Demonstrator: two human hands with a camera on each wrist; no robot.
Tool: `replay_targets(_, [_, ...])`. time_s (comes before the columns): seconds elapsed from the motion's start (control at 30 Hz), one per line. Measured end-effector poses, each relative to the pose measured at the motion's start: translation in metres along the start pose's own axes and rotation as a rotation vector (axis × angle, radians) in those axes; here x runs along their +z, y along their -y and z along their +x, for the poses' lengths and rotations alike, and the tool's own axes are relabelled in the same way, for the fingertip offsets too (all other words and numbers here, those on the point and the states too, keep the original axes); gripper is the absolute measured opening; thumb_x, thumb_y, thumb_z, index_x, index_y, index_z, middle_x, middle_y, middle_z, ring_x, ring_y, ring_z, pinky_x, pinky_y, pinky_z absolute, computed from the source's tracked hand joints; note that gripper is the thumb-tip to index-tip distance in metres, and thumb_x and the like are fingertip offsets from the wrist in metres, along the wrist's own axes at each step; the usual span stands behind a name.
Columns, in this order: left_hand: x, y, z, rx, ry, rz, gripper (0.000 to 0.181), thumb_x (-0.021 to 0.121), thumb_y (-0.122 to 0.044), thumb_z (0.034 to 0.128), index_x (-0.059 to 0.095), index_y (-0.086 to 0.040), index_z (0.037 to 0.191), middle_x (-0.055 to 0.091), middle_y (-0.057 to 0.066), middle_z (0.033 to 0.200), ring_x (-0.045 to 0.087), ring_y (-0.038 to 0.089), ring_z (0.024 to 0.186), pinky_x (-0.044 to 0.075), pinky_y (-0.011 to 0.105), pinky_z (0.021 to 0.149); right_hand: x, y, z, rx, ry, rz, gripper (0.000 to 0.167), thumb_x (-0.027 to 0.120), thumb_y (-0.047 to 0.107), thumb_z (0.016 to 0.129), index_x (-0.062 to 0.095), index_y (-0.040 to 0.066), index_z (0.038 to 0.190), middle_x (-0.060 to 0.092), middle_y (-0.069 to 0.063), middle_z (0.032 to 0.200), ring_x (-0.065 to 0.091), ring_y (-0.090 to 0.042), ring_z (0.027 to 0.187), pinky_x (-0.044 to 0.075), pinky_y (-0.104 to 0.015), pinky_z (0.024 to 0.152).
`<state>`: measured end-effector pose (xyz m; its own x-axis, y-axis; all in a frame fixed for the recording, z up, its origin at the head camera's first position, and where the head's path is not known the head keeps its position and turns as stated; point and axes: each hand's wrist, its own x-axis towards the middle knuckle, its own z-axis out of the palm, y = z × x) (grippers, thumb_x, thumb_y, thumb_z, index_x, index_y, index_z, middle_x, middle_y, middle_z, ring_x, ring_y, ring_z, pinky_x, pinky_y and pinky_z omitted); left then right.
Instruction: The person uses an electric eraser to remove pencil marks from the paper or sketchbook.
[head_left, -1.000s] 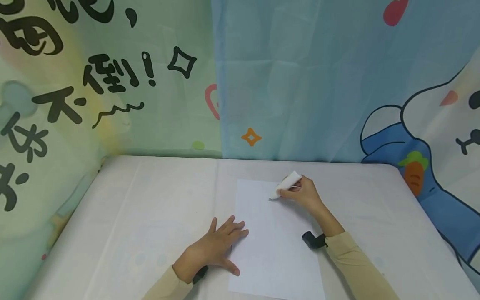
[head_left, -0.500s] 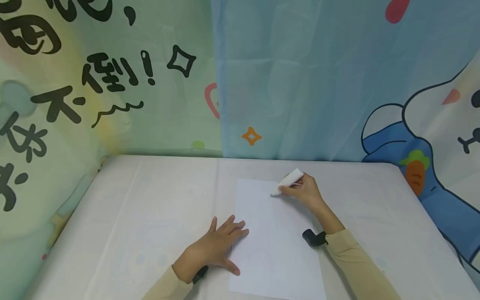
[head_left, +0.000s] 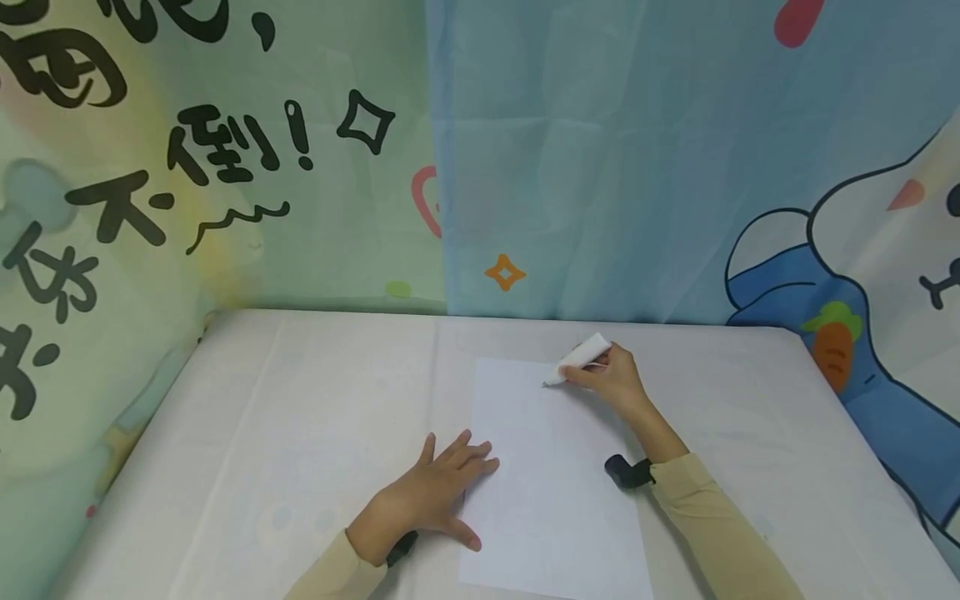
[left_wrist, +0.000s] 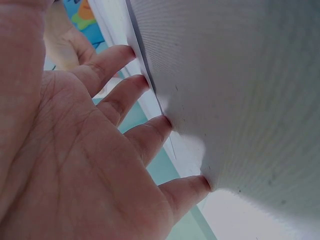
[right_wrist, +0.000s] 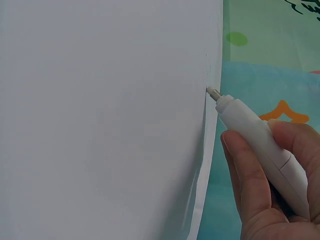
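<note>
our right hand point(head_left: 617, 379) is pinching the white pen point(head_left: 583, 355), its long axis slanting left and toward us near the far edge of the paper point(head_left: 551, 492); our empty left hand point(head_left: 437, 492) is resting spread at the paper's left edge.

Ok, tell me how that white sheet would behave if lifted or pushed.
The white sheet looks thin, so it would probably flop and weigh little for its size. It lies loosely across the table, so a push could slide or buckle it. The left hand touches one edge, which may pin that side.
</note>
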<state>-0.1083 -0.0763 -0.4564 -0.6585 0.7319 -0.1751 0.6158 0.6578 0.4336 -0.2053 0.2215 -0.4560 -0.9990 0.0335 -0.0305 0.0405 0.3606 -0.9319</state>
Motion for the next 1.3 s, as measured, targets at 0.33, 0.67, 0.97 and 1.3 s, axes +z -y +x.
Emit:
replay_targets(0.33, [0.0006, 0.0003, 0.0002, -0.003, 0.006, 0.010, 0.098, 0.085, -0.046, 0.0665, 0.040, -0.012, 0.146, 0.032, 0.006, 0.157, 0.018, 0.032, 0.149, 0.016, 0.069, 0.112, -0.0002, -0.0009, 0.0014, 0.007, -0.013, 0.002, 0.044, 0.074, 0.002, 0.083, 0.051, -0.013, 0.116, 0.061, -0.022, 0.105, 0.061, 0.002, 0.076, 0.054, -0.015, 0.069])
replay_targets(0.67, [0.0004, 0.0010, 0.0006, -0.006, 0.005, 0.022, 0.098, 0.085, -0.047, 0.0664, 0.040, -0.012, 0.146, 0.032, 0.006, 0.156, 0.018, 0.031, 0.148, 0.017, 0.068, 0.112, -0.0009, -0.0015, 0.0025, 0.017, -0.019, 0.012, 0.047, 0.074, 0.004, 0.084, 0.050, -0.014, 0.120, 0.061, -0.021, 0.107, 0.061, 0.002, 0.078, 0.054, -0.015, 0.071])
replay_targets(0.97, [-0.0006, -0.0011, -0.0001, 0.001, 0.001, 0.006, 0.098, 0.085, -0.046, 0.0658, 0.041, -0.011, 0.146, 0.032, 0.007, 0.156, 0.019, 0.033, 0.148, 0.016, 0.069, 0.111, -0.0007, -0.0007, 0.0031, 0.022, -0.007, 0.045, 0.045, 0.072, 0.002, 0.084, 0.049, -0.015, 0.119, 0.060, -0.019, 0.105, 0.061, 0.002, 0.077, 0.055, -0.016, 0.072])
replay_targets(1.3, [-0.0018, -0.0008, -0.0005, 0.003, 0.001, -0.002, 0.097, 0.084, -0.046, 0.0658, 0.041, -0.011, 0.146, 0.032, 0.007, 0.157, 0.018, 0.033, 0.148, 0.015, 0.069, 0.111, -0.0013, -0.0011, 0.0037, 0.026, -0.013, 0.028, 0.047, 0.073, 0.005, 0.085, 0.050, -0.013, 0.121, 0.060, -0.021, 0.108, 0.061, 0.002, 0.079, 0.054, -0.016, 0.072])
